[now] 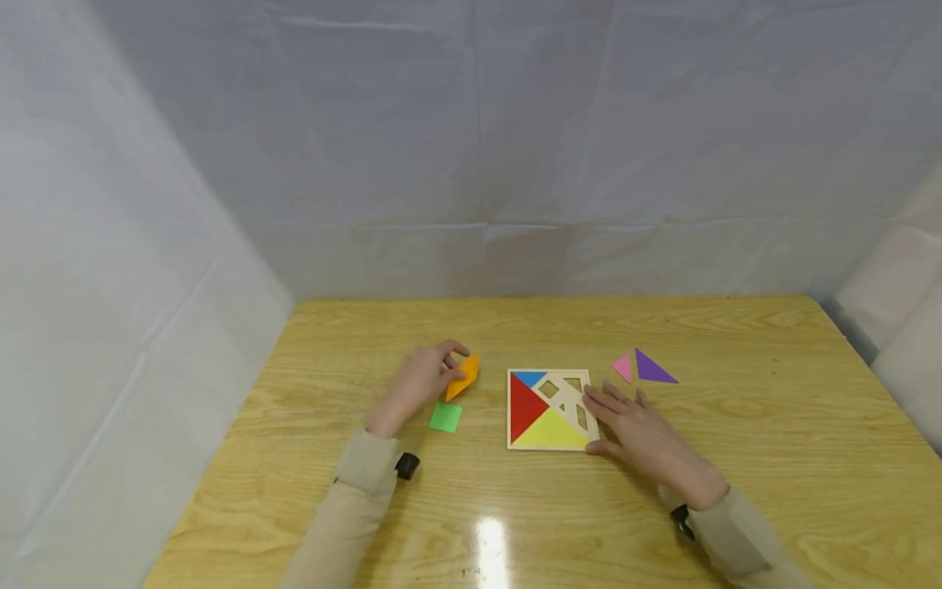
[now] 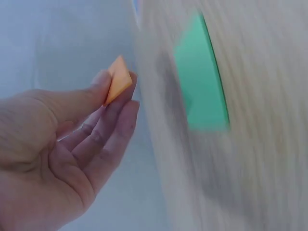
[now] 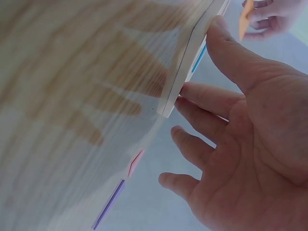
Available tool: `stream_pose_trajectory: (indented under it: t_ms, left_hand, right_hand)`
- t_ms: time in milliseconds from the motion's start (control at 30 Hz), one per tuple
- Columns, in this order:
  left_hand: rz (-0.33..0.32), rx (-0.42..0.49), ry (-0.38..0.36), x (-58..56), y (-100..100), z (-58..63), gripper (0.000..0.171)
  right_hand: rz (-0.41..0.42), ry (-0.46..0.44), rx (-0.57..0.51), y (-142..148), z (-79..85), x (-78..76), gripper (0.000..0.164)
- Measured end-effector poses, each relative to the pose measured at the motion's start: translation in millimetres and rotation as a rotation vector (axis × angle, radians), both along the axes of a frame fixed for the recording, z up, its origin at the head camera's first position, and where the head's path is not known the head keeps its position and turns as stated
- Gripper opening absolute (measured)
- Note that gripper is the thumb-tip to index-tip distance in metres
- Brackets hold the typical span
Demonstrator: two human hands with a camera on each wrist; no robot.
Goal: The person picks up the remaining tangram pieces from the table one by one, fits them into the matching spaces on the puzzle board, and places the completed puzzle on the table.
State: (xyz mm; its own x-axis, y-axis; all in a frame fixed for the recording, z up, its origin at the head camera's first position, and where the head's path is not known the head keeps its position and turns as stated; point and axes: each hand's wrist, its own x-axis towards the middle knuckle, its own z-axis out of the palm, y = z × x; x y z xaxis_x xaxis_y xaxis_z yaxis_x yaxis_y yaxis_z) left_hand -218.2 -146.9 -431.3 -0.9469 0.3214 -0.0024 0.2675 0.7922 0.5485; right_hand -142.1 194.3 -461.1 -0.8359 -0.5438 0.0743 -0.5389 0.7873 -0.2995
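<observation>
My left hand [image 1: 425,375] pinches an orange parallelogram tangram piece [image 1: 464,377] between thumb and fingers. In the left wrist view the orange piece [image 2: 119,82] is raised off the wooden table, tilted. Just below that hand lies a green square piece [image 1: 446,417]. A square wooden tangram tray [image 1: 549,448] is in the middle, with red [image 1: 524,406], yellow [image 1: 550,432] and blue [image 1: 528,378] triangles set in it. Several recesses on its right part show bare. Along the tray's right edge my right hand [image 1: 642,435] rests with fingers extended, thumb and fingertips touching the side.
Right of the tray, a small pink triangle [image 1: 623,368] and a purple triangle [image 1: 652,368] lie on the table [image 1: 765,425]. White cloth [image 1: 478,164] hangs behind the table's far edge. Each wrist wears a black strap device.
</observation>
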Motion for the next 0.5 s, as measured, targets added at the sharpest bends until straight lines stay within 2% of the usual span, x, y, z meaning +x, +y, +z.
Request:
stream_pose_trajectory:
  t_ms: [100, 200, 500]
  left_hand:
    - [-0.032, 0.091, -0.028, 5.3, 11, 2.4, 0.046]
    - [-0.057, 0.149, -0.037, 9.5, 19, 2.7, 0.054]
    - [-0.089, 0.197, -0.041, 14.9, 32, 1.3, 0.048]
  right_hand:
    - [0.0, 0.005, 0.002, 0, -0.8, -1.0, 0.071]
    - [-0.003, -0.002, 0.0, 0, -0.8, -1.2, 0.071]
    - [-0.006, -0.003, 0.009, -1, -1.8, -1.7, 0.071]
